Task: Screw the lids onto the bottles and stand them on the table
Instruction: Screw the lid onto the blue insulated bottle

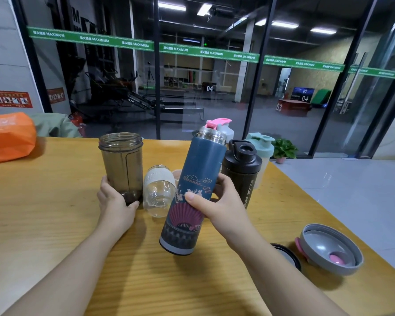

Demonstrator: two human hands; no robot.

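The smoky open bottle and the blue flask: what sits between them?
In the head view, a small clear glass jar with a white band stands between the smoky bottle and the blue flask.

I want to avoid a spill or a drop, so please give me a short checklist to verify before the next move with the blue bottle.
1. Right hand holds the blue bottle firmly, thumb in front, fingers behind: ok.
2. Blue bottle upright: not ok, it tilts and is lifted off the table.
3. Blue bottle has its lid: not ok, the steel threaded neck is bare.
4. Matching lid within reach: cannot tell; the grey lid and a dark lid lie at the right, but fit is unclear.
5. Left hand steadies the smoky open bottle: ok, it stands upright.
6. Blue bottle empty: cannot tell.
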